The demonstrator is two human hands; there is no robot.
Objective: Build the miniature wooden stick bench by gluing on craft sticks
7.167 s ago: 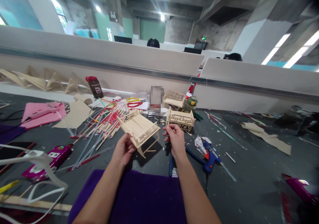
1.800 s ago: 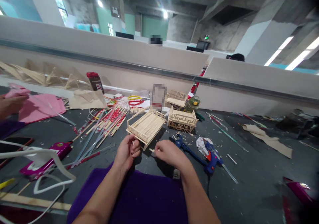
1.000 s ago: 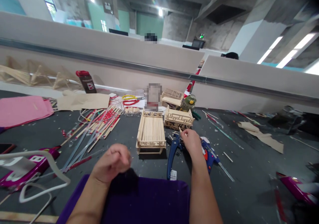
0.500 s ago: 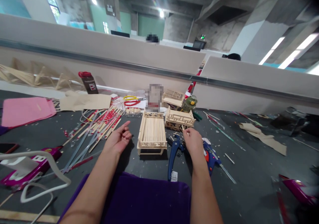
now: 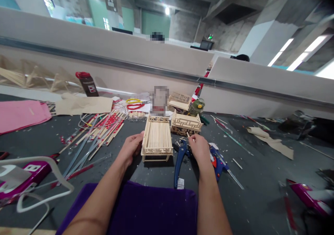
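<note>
A miniature bed frame (image 5: 158,134) built of thin wooden sticks stands on the dark table in front of me. My left hand (image 5: 132,147) is at its left side, fingers curled against the edge; some fingertips are hidden. My right hand (image 5: 199,148) pinches a short wooden stick (image 5: 188,135), its tip pointing up and left. Just behind that hand stands a small wooden lattice-backed bench (image 5: 186,123). A blue-handled cutter (image 5: 180,163) lies between the bed and my right hand. Partly behind my right wrist is a blue glue gun (image 5: 219,162).
Left lie red-tipped sticks (image 5: 111,123), clear glue sticks, scissors (image 5: 137,104) and a magenta tool (image 5: 28,175) with a white cable (image 5: 58,170). A green bottle (image 5: 197,107) stands behind the bench. A purple cloth (image 5: 153,207) covers the near edge. A partition (image 5: 117,57) runs along the back.
My left hand has moved right and reached the bed frame's left side. My right hand keeps its pinch on the stick beside the bench. The view has shifted slightly.
</note>
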